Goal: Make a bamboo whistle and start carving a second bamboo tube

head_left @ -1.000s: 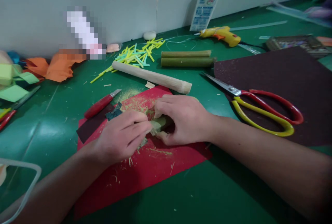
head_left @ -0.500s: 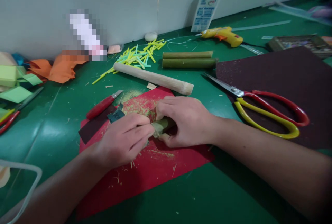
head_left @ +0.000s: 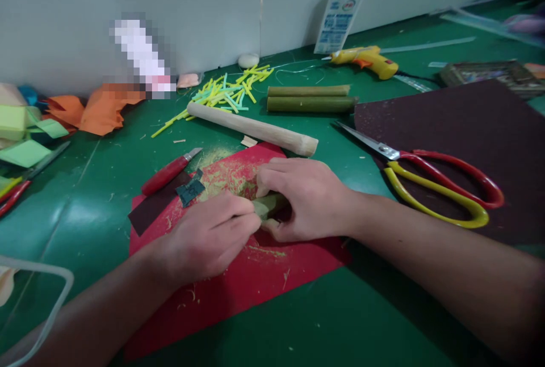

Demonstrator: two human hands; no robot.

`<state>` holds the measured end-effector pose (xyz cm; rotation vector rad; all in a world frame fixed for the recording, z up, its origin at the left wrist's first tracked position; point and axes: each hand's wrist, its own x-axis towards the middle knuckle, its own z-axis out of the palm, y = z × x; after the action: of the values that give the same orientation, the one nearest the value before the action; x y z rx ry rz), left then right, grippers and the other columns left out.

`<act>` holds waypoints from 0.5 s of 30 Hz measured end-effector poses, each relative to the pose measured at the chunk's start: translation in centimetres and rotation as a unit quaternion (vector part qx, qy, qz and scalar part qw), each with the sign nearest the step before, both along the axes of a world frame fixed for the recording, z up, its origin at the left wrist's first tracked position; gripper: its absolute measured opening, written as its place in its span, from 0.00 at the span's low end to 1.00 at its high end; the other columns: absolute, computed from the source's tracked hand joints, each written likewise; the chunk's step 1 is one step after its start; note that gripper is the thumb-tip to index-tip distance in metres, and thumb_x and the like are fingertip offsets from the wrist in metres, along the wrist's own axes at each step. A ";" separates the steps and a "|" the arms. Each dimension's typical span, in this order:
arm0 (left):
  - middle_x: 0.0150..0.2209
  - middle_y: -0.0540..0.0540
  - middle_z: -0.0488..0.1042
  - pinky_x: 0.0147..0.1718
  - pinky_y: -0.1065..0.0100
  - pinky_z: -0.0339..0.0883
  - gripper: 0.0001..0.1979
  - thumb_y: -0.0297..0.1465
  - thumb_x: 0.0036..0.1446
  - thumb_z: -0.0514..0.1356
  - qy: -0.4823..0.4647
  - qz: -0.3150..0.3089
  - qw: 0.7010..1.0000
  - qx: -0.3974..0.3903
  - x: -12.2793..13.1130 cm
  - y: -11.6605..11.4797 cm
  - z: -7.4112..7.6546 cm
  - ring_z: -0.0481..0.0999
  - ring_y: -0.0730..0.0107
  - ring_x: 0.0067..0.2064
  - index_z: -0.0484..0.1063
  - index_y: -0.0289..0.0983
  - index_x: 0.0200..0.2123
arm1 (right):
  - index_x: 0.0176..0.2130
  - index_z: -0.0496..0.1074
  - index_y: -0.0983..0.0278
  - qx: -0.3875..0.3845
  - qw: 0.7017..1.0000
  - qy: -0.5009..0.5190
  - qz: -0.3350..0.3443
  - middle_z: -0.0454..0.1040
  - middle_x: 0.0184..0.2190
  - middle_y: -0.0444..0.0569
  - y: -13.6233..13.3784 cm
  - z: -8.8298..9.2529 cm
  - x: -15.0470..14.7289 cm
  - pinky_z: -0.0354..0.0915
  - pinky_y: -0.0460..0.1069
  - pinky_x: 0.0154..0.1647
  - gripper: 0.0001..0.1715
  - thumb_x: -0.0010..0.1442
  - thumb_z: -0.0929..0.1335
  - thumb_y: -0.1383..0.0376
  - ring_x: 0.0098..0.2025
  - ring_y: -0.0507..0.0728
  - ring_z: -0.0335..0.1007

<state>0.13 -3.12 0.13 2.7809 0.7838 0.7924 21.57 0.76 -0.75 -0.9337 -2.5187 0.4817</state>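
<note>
My right hand is closed around a short green bamboo piece, which lies low over a red sheet. My left hand is closed at the left end of that piece, fingertips pressed together against it; what they pinch is hidden. Pale shavings and dust cover the sheet behind the hands. Just beyond my left hand lie dark sandpaper scraps, a dark brown strip and a red-handled knife, its blade pointing away to the right.
A peeled bamboo stick lies beyond the hands, near cut yellow-green straws and green bamboo lengths. Scissors rest at right, partly on a dark brown sheet. A yellow glue gun and folded papers lie farther back.
My left hand has slid slightly right along the bamboo piece, covering more of its end. My right hand stays in place around it.
</note>
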 end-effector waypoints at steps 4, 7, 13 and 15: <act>0.37 0.42 0.75 0.41 0.67 0.70 0.08 0.20 0.59 0.58 -0.012 0.005 1.000 0.019 0.0 0.0 -0.2 0.74 0.68 0.39 0.74 0.31 0.41 | 0.30 0.68 0.62 0.004 1.000 0.003 0.001 0.70 0.28 0.43 0.2 -0.1 -0.1 0.53 0.48 0.29 0.12 0.46 0.68 0.58 0.31 0.53 0.64; 0.37 0.41 0.75 0.40 0.68 0.70 0.08 0.19 0.59 0.58 -0.010 0.019 0.999 0.035 0.0 0.2 -0.3 0.74 0.68 0.38 0.74 0.30 0.40 | 0.30 0.68 0.62 0.007 1.000 0.003 0.000 0.70 0.29 0.43 0.2 -0.2 -0.1 0.52 0.48 0.29 0.12 0.46 0.68 0.58 0.32 0.53 0.64; 0.37 0.41 0.75 0.40 0.69 0.70 0.07 0.19 0.59 0.58 -0.013 0.018 0.999 0.039 -0.2 0.4 -0.1 0.74 0.70 0.38 0.74 0.30 0.39 | 0.31 0.69 0.63 -0.001 1.000 0.009 0.014 0.71 0.29 0.43 0.1 -0.1 0.1 0.52 0.48 0.29 0.13 0.46 0.69 0.58 0.32 0.53 0.64; 0.37 0.42 0.76 0.40 0.69 0.71 0.07 0.20 0.59 0.58 -0.010 0.009 0.999 0.037 -0.2 0.4 0.0 0.75 0.69 0.38 0.74 0.30 0.40 | 0.30 0.69 0.63 -0.001 1.000 0.013 0.016 0.71 0.29 0.43 0.2 0.0 0.1 0.52 0.48 0.29 0.13 0.46 0.70 0.58 0.32 0.53 0.64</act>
<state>-0.07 -2.76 0.10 2.8299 0.7928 0.8701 21.63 0.94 -0.76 -0.8830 -2.5149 0.5040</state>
